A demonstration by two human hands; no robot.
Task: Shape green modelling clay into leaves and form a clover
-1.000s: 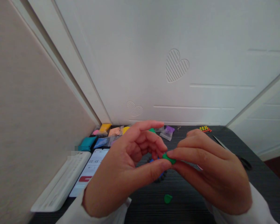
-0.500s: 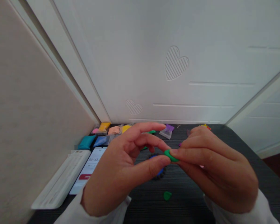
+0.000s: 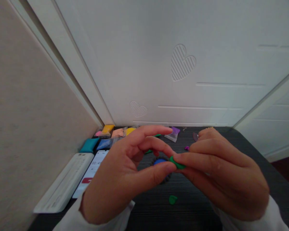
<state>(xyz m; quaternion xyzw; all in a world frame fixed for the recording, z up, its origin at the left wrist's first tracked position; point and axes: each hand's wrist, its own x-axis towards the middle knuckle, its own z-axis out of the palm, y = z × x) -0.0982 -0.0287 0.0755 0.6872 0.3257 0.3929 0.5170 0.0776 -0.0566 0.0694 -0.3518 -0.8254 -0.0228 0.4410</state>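
My left hand (image 3: 125, 178) and my right hand (image 3: 223, 176) meet above a dark table (image 3: 190, 208). Both pinch a small green clay piece (image 3: 176, 163) between thumb and fingertips. Under the fingers lies a blue clay disc with a dark beaded rim (image 3: 161, 162), partly hidden. A second small green clay piece (image 3: 172, 199) lies on the table below the hands.
Several coloured clay packets (image 3: 110, 133) lie at the table's back left, with a purple packet (image 3: 173, 132) further right. A phone (image 3: 91, 173) and a white flat case (image 3: 62, 183) lie at the left. White panelled doors stand behind.
Both hands kept pinching the green piece and shifted slightly; the view tilted a little, so the blue disc shows more under the fingers.
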